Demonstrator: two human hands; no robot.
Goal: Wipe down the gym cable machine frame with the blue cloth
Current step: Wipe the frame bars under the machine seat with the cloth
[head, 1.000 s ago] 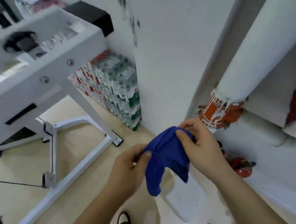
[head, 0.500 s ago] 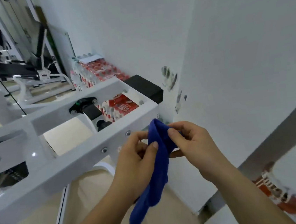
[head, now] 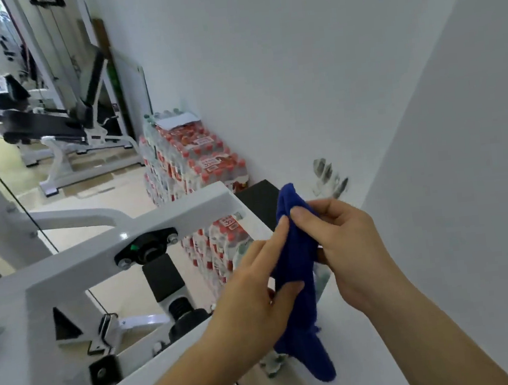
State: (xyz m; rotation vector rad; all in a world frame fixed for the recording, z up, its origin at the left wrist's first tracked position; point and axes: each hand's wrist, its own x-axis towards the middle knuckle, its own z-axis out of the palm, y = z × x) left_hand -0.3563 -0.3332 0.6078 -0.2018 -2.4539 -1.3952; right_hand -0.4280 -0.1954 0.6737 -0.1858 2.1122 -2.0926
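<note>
The blue cloth (head: 295, 257) hangs bunched between both hands, its tail drooping to the lower right. My left hand (head: 253, 289) holds its middle with thumb and fingers round it. My right hand (head: 343, 245) pinches the upper part from the right. The white cable machine frame (head: 168, 223) runs across the left and centre, with a black pulley mount (head: 146, 250) bolted into its top beam and a black end cap (head: 261, 201) just behind the cloth. Both hands are beside the beam's right end, not touching it.
Stacked packs of water bottles (head: 192, 158) stand against the white wall (head: 297, 78) behind the frame. A weight bench (head: 52, 132) and more gym machines fill the far left. A thin cable (head: 26, 213) runs diagonally past the frame. A wall corner juts out on the right.
The view has tilted up from the floor to the top of the frame. Both hands kept hold of the cloth and regripped it; the frame's top beam now sits lower and closer.
</note>
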